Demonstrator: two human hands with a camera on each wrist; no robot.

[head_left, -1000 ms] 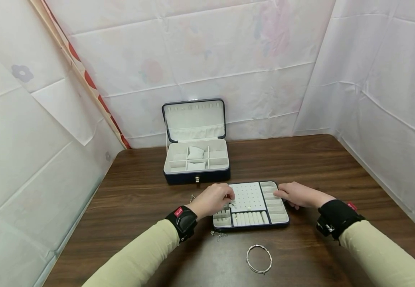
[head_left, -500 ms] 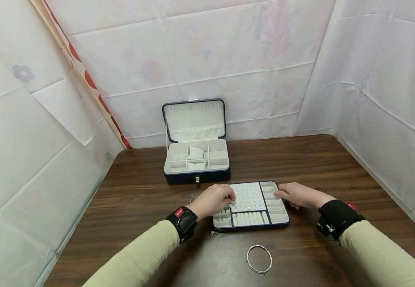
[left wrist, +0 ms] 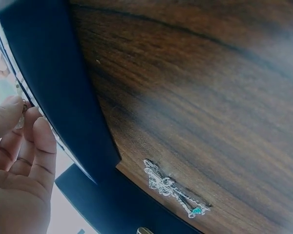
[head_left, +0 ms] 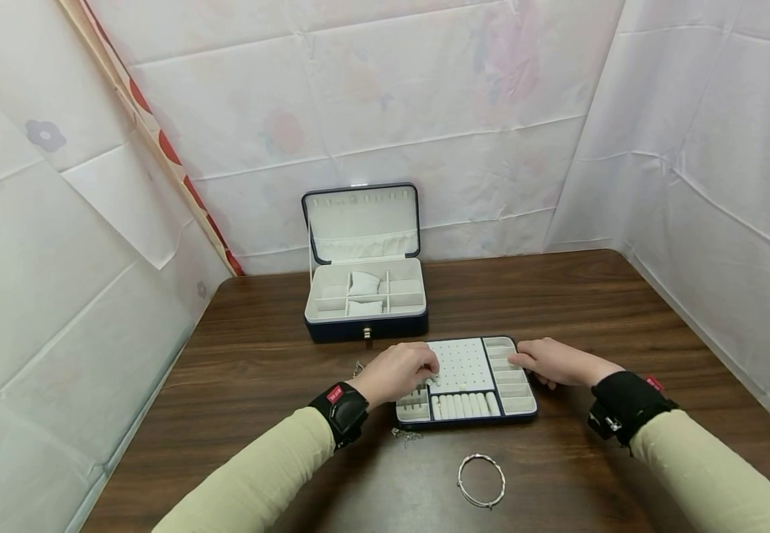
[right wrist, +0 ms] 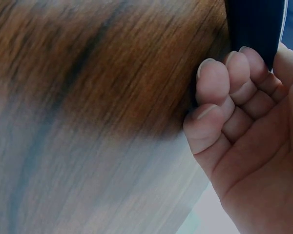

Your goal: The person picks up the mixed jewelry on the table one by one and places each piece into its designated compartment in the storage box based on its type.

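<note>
A flat jewelry tray (head_left: 478,421) with a navy edge lies on the table, fitted with a white pegboard (head_left: 463,361), ring rolls (head_left: 466,405) and side compartments. My left hand (head_left: 394,372) is over its left side. Between thumb and fingertips it pinches a small earring (left wrist: 21,120), pale with a bit of metal, mostly covered by the fingers. At the opposite end my right hand (head_left: 554,360) holds the tray's right edge, thumb over the rim and curled fingers (right wrist: 212,80) against the outer side. Small pale pieces (head_left: 433,380) show on the pegboard beside the left fingertips.
Behind the tray stands an open navy jewelry box (head_left: 398,326) with two small cushions inside. A silver chain with a green stone (left wrist: 168,187) lies left of the tray. Another silver chain (head_left: 408,435) lies at its front, and a silver bangle (head_left: 503,485) nearer me.
</note>
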